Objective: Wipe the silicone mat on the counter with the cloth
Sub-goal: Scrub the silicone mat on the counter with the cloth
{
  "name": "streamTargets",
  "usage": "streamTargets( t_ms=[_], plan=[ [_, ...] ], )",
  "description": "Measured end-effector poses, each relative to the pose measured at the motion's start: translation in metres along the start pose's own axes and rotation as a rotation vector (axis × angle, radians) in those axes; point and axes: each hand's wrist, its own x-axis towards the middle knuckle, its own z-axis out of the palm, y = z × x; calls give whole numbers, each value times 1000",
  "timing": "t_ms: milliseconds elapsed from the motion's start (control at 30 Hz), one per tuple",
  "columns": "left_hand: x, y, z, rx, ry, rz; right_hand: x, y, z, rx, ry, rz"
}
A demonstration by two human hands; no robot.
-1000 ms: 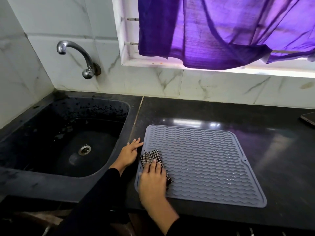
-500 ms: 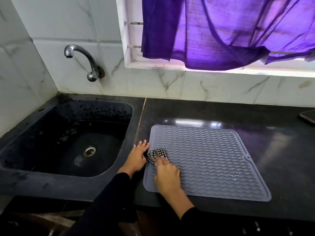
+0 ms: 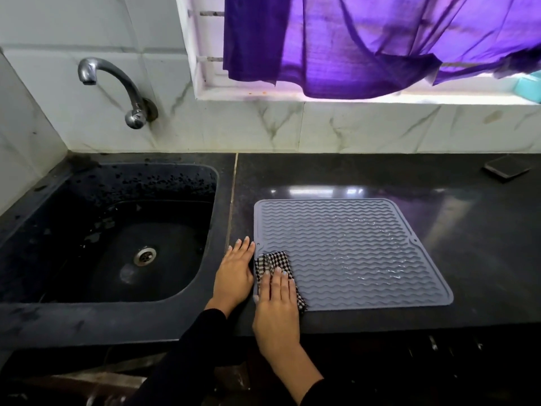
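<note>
The right hand [image 3: 276, 306] is pressing the checkered cloth [image 3: 270, 263] with flat, straight fingers onto the near-left corner of the grey silicone mat [image 3: 351, 253], which is lying on the table [image 3: 483, 259]. The left hand [image 3: 234, 272], fingers also straight, is resting beside the mat's left edge. The mat is probably soft and slippery, so holding its edge seems wise.

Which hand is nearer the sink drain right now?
Left. The left hand rests flat on the counter just right of the sink drain; the right hand presses the cloth farther right.

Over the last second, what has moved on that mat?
The right hand pushed the cloth away along the mat's left edge, then drew it back toward the near corner, fingers flat on it. The left hand stayed flat beside the mat; the mat did not shift.
</note>
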Motion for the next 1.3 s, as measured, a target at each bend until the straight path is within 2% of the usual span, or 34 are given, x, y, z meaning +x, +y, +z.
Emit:
streamTargets(
  t_ms=[133, 233, 300, 367, 400, 433, 467, 567, 633, 700, 767, 867, 900, 1000, 1033, 1067, 1133, 1233, 1300],
  plan=[
    [-1, 2, 0, 3, 11, -4, 6, 11, -12, 127, 186, -20],
    [-1, 1, -1, 8, 8, 6, 10, 24, -26, 341, 199, 23],
    [-1, 2, -1, 11, 6, 14, 20, 35, -42, 520, 136, 159],
    [-2, 3, -2, 10, 23, 16, 34, 50, -58, 975, -4, 400],
    [-3, 4, -1, 6, 33, 14, 41, 56, -63, 1144, -5, 476],
    [-3, 5, -1, 4, 43, 15, 47, 59, -66, 1190, 38, 488],
    [-4, 5, -1, 4, 50, 18, 49, 59, -69, 1053, 95, 420],
    [-3, 2, 0, -7, 54, 7, 37, 40, -57, 450, 98, 175],
    [-2, 3, 0, -10, 57, -6, 21, 26, -32, 199, 128, 31],
    [-2, 4, 0, -14, 64, -7, 13, 24, -14, 126, 156, -47],
    [-2, 4, 1, -10, 74, 4, 17, 34, -8, 182, 227, -84],
    [1, 5, 1, -44, 112, -18, 23, 53, -17, 408, 252, -79],
    [3, 5, 0, -64, 136, -46, 31, 60, -22, 533, 233, -1],
    [18, 16, -4, -111, 214, -106, 56, 87, -56, 1319, -2, 433],
    [24, 19, -4, -103, 207, -111, 65, 97, -66, 1410, 14, 513],
    [32, 20, -6, -77, 184, -108, 72, 102, -78, 1329, 91, 512],
    [46, 22, -1, 11, 100, -116, 77, 116, -85, 818, 230, 353],
    [49, 10, 3, 145, 7, -139, 68, 108, -60, 411, 155, 176],
    [51, 12, 11, 185, 2, -148, 64, 113, -29, 237, 217, 86]
  ],
)
